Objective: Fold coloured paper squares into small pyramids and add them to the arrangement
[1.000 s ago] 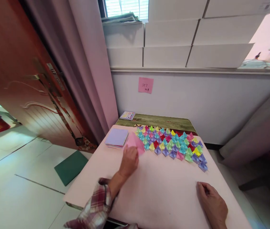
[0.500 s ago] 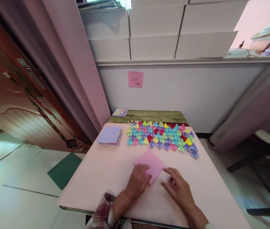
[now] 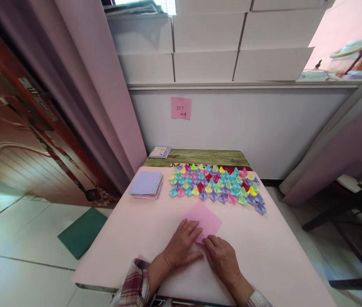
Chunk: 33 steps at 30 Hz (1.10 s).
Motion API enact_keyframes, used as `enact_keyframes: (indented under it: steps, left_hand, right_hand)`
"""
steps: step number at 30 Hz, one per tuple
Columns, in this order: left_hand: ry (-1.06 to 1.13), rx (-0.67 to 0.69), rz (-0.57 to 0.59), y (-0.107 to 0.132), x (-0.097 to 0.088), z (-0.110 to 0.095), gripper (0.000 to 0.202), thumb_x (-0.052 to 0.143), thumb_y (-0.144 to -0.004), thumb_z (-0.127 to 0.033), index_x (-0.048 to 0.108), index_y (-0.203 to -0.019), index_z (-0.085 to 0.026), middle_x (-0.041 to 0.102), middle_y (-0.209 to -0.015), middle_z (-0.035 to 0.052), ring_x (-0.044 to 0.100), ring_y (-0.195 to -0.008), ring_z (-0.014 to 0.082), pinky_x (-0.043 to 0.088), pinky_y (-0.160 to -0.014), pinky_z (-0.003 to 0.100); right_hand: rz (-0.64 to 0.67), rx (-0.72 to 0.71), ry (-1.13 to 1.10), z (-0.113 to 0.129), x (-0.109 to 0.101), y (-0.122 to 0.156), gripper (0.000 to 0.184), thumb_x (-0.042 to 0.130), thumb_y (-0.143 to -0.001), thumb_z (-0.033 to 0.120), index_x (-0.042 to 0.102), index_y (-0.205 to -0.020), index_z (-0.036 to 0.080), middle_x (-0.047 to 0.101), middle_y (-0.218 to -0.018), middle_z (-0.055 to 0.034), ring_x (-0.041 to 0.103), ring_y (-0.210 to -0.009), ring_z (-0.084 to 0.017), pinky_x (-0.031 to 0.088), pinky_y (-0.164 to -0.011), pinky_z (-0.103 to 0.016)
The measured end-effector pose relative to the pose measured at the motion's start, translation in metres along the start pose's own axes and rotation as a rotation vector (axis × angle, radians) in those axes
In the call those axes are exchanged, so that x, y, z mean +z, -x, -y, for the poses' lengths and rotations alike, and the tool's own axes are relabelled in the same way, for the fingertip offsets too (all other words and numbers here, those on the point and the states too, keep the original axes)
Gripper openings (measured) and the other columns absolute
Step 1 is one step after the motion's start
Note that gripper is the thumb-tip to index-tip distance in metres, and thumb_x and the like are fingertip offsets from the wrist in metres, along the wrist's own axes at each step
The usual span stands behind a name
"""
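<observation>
A square sheet of pink paper (image 3: 205,219) lies turned like a diamond on the pale tabletop. My left hand (image 3: 182,243) rests flat over its left edge, fingers stretched out and thumb apart. At the corner nearest me, my right hand (image 3: 221,258) has its fingertips closed on the paper; the exact pinch is partly hidden by the fingers. Beyond the sheet stand rows of several small folded paper pieces (image 3: 213,185) in blue, green, yellow, red, pink and purple. To the left sits a stack of square coloured paper (image 3: 145,183), purple on top.
A small printed packet (image 3: 159,152) lies at the table's far left corner. Behind the table, a pink note (image 3: 181,108) sticks to the wall. A green flat board (image 3: 81,232) is on the floor at left, and a dark chair (image 3: 360,230) stands at right.
My right hand has moved from the sheet's right corner to its near corner, with fingers closing there. My left hand has flattened, its thumb drawn back off the paper.
</observation>
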State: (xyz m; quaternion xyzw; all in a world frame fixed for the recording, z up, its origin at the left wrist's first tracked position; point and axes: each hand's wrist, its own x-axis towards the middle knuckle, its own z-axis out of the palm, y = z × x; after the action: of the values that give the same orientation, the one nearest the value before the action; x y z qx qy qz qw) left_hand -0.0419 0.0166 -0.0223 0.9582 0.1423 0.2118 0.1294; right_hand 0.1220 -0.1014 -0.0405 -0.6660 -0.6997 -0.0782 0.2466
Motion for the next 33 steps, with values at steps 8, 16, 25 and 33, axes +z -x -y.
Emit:
enact_keyframes:
  steps: [8,16,25,33]
  left_hand:
    - [-0.028,-0.100,-0.116,-0.012,0.015,0.000,0.032,0.052,-0.082,-0.007,0.066,-0.104,-0.024,0.068,-0.105,0.0083,0.060,-0.102,0.0235,0.045,-0.099,0.049]
    - [0.151,-0.167,-0.163,-0.008,0.024,0.002,0.033,0.053,-0.081,-0.008,0.070,-0.103,-0.025,0.071,-0.105,0.0066,0.062,-0.102,0.0237,0.048,-0.095,0.048]
    - [0.254,-0.264,-0.218,-0.003,0.020,0.005,0.031,0.057,-0.072,-0.007,0.070,-0.096,-0.023,0.070,-0.100,0.0070,0.062,-0.098,0.0234,0.045,-0.095,0.047]
    - [0.126,-0.515,-0.247,-0.014,0.018,0.000,0.008,0.063,-0.081,-0.025,0.065,-0.075,-0.021,0.064,-0.087,0.0067,0.057,-0.090,0.0237,0.043,-0.086,0.043]
  right_hand:
    - [-0.101,0.014,-0.161,-0.041,-0.024,0.017,0.028,0.051,-0.090,0.018,0.068,-0.110,0.026,0.071,-0.106,-0.0060,0.067,-0.096,-0.019,0.054,-0.086,-0.033]
    - [0.149,0.179,-0.116,-0.052,-0.024,0.003,0.062,0.054,-0.077,0.015,0.051,-0.137,0.028,0.059,-0.129,-0.0060,0.068,-0.093,-0.020,0.058,-0.067,-0.028]
    - [0.035,0.279,-0.276,-0.069,-0.002,0.005,0.026,0.050,-0.089,0.023,0.071,-0.103,0.027,0.069,-0.104,-0.0018,0.068,-0.086,-0.016,0.054,-0.072,-0.026]
    - [0.050,0.437,-0.350,-0.062,-0.011,-0.004,0.030,0.049,-0.093,0.042,0.070,-0.104,0.024,0.071,-0.096,-0.0032,0.067,-0.081,-0.017,0.049,-0.068,-0.025]
